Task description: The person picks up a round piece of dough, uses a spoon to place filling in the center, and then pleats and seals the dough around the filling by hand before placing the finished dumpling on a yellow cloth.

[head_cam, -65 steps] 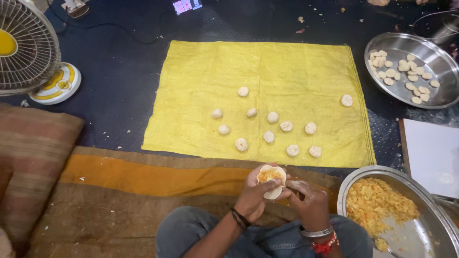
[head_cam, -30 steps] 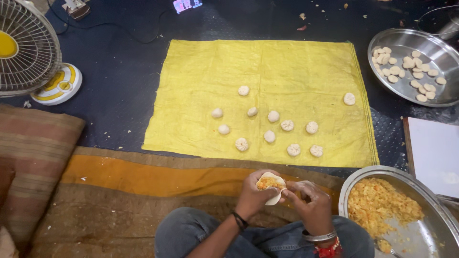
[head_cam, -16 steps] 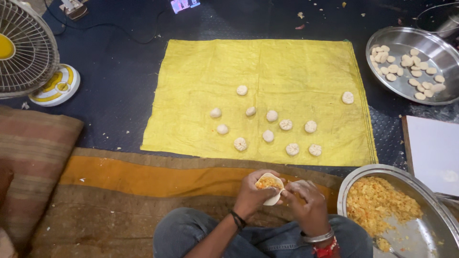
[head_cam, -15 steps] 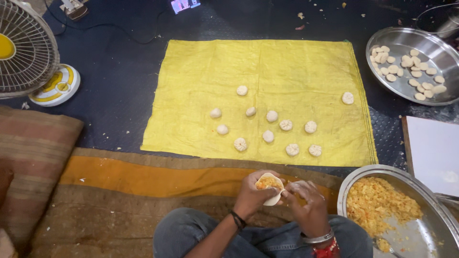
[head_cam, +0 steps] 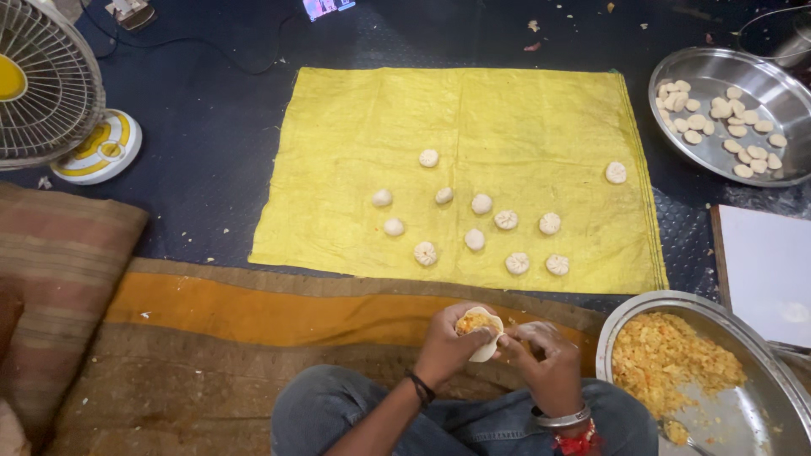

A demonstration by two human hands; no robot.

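Holding filled dough disc (head_cam: 480, 331), both hands unmoved; pose unchanged.

dough round (head_cam: 481, 332) | pale, cupped open, orange-yellow filling inside | held above lap

Bare forearms, no sleeves in view. Left hand (head_cam: 448, 344): thin black band (head_cam: 420, 389) at the wrist. Right hand (head_cam: 545, 361): plain silver metal bangle (head_cam: 562, 417) at the wrist, bunched red thread or cloth band (head_cam: 579, 441) just below it, lower centre of frame. Blue denim trousers (head_cam: 338, 414) over both legs along the bottom edge.
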